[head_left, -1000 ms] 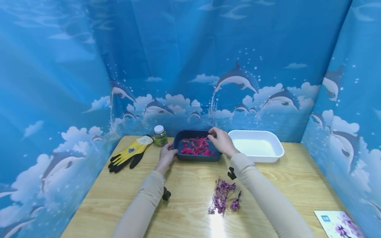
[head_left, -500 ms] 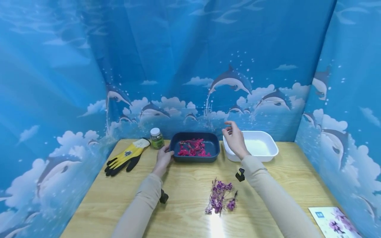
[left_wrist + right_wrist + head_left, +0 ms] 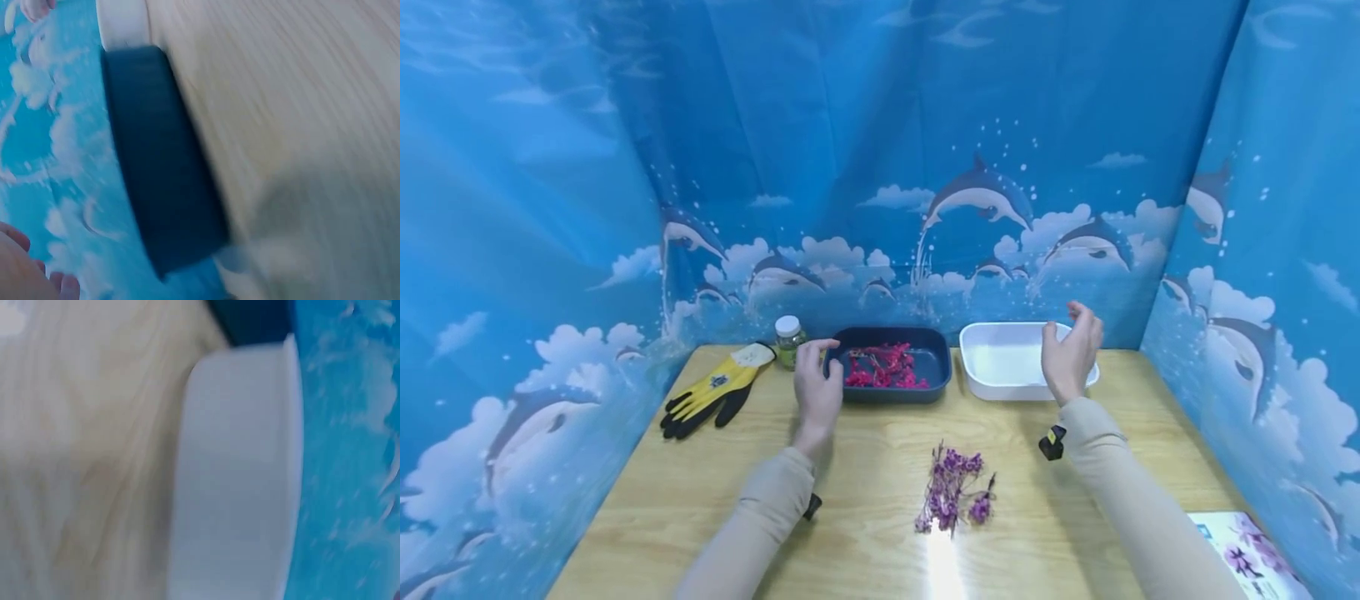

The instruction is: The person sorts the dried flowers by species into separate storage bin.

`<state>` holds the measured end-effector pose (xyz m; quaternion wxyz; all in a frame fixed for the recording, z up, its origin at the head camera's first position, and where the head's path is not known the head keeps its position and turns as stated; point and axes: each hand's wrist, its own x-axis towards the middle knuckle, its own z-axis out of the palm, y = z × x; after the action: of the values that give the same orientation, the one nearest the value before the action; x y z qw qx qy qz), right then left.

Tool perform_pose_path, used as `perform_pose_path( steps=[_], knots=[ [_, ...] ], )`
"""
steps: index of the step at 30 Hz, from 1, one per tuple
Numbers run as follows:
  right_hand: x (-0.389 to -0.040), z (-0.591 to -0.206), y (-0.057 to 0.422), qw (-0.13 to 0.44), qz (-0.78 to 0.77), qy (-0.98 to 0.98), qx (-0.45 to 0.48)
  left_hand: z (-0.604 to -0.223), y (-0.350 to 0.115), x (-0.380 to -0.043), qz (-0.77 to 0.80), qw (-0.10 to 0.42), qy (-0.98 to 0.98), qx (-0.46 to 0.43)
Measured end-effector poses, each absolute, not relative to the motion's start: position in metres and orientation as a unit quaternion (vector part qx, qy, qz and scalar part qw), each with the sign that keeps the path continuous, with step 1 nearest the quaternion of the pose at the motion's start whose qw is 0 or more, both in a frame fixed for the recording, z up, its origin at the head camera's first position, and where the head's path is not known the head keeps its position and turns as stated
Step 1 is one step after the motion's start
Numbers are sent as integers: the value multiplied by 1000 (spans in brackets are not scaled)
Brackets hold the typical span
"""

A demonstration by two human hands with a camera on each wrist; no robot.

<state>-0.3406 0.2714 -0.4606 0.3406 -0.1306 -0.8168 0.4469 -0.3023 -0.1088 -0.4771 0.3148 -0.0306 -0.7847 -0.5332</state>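
Observation:
My left hand (image 3: 818, 392) is raised at the left end of a dark blue tray (image 3: 940, 379), with thumb and fingers apart and nothing between them. Red dried flowers (image 3: 887, 367) lie inside that tray. In the left wrist view the side of the dark tray (image 3: 162, 162) is blurred. My right hand (image 3: 1071, 354) hovers in front of the right end of a white tray (image 3: 1000, 387), fingers loosely bent and holding nothing. The white tray's side (image 3: 237, 475) fills the middle of the right wrist view. Nearer on the table lie purple dried flowers (image 3: 951, 492), apart from both hands.
Left of the dark tray stands a jar (image 3: 788, 342) with a white lid. A yellow and black work glove (image 3: 718, 392) lies at the table's left side. At the front right is a printed card (image 3: 1247, 550), partly behind my right sleeve. A dolphin-printed curtain (image 3: 880, 167) surrounds the table.
My right hand has moved right, from the dark tray's right end to the white tray's right end. My left hand has let go of the dark tray's left edge and lifted.

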Motion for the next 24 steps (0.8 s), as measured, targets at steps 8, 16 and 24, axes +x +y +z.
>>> perform_pose_path(
  steps=[8,16,24],
  knots=[
    [-329,-487,319,275,448,-814,-248,-462,-59,-272,-457,166,-854,-185],
    [-325,-509,341,193,500,-794,-287,-465,-6,-233,-330,16,-897,-293],
    [-324,-518,344,145,526,-792,-272,-474,43,-186,-138,12,-915,-378]
  ],
)
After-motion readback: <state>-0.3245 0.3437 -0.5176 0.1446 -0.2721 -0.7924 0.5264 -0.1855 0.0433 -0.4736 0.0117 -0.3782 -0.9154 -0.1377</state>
